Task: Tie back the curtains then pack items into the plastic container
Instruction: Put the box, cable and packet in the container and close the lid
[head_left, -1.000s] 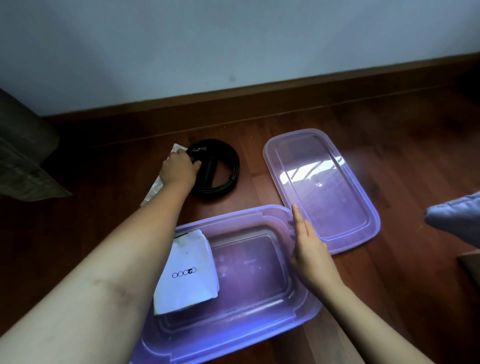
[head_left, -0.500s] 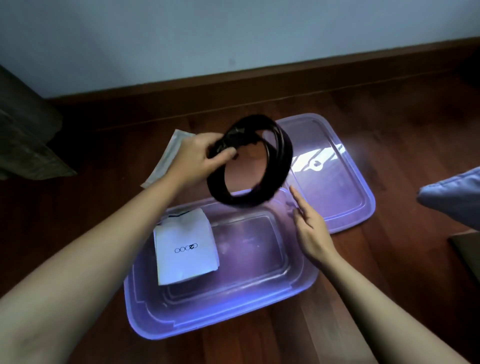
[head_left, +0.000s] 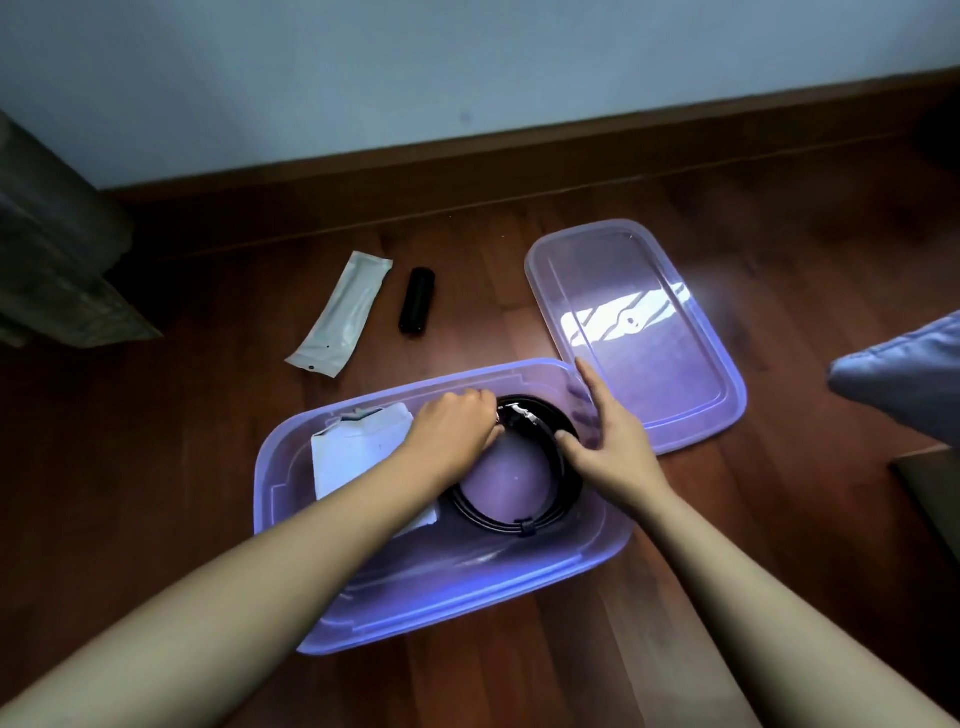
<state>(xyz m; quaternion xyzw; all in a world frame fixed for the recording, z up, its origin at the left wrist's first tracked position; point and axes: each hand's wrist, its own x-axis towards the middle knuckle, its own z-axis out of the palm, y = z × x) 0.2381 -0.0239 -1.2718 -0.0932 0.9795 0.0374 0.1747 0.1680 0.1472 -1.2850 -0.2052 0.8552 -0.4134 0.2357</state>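
A clear purple plastic container (head_left: 291, 483) sits on the wooden floor in front of me. Inside it lie a white packet (head_left: 358, 452) on the left and a black coiled cable (head_left: 524, 525) on the right. My left hand (head_left: 452, 431) is down in the container, fingers curled round the far edge of the coil. My right hand (head_left: 608, 441) rests on the container's right rim, thumb touching the coil's right side. The container's lid (head_left: 634, 332) lies flat on the floor to the right.
A slim white sleeve packet (head_left: 340, 312) and a small black cylinder (head_left: 415, 300) lie on the floor beyond the container. A dark baseboard (head_left: 467, 171) runs along the wall. Grey fabric (head_left: 57, 249) hangs at far left; blue cloth (head_left: 904, 369) at the right edge.
My left hand lifted the black coil off the floor, carried it over and lowered it into the container. The black cylinder that lay under the coil now shows. My right thumb moved onto the coil.
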